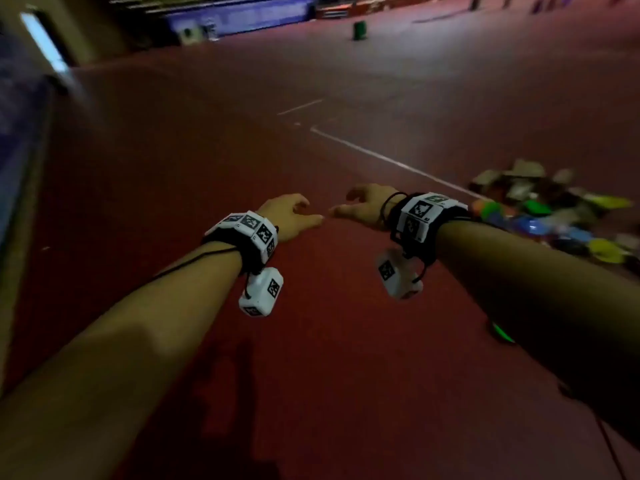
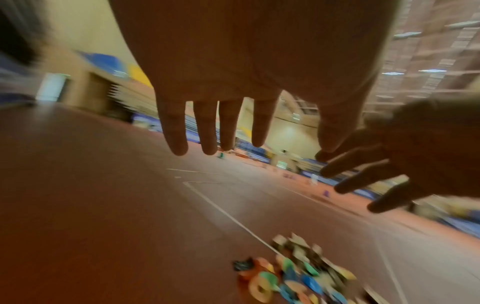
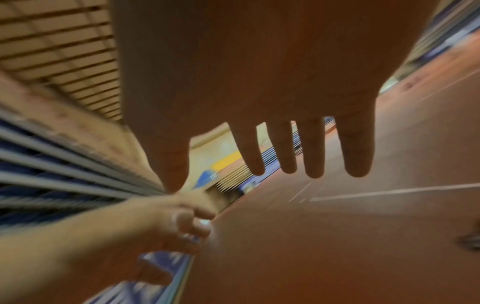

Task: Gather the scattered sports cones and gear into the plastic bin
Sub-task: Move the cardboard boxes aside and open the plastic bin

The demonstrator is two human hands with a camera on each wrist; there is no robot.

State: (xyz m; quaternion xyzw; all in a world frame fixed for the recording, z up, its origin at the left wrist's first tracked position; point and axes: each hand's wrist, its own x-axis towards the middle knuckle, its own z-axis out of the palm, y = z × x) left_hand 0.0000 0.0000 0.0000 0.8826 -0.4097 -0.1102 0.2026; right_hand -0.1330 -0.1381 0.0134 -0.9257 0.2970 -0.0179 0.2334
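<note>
While both your arms reach forward over the red court floor (image 1: 214, 161), neither hand holds anything. Your left hand (image 1: 291, 216) has its fingers (image 2: 207, 127) straight and slightly spread, as the left wrist view shows. Your right hand (image 1: 363, 206) is just as loose, its fingers (image 3: 311, 148) extended with narrow gaps between them in the right wrist view. The two hands sit close together, thumbs nearly meeting, with bare floor beneath them.

Take the white court line (image 1: 391, 161) as your landmark. Your hands hang on the near side of it, close to where it bends. The pile of cones and gear (image 1: 561, 216) lies at the near side of that same line, further along it to your right and just beyond your right forearm. It is a blurred heap of flat disc cones in orange, green, blue and yellow, mixed with paler pieces you cannot make out. A bright green item (image 1: 504, 336) shows on the floor under your right forearm, nearer to you than the pile. Far past the line stands a small green container (image 1: 360, 30); whether it is the bin cannot be told.
</note>
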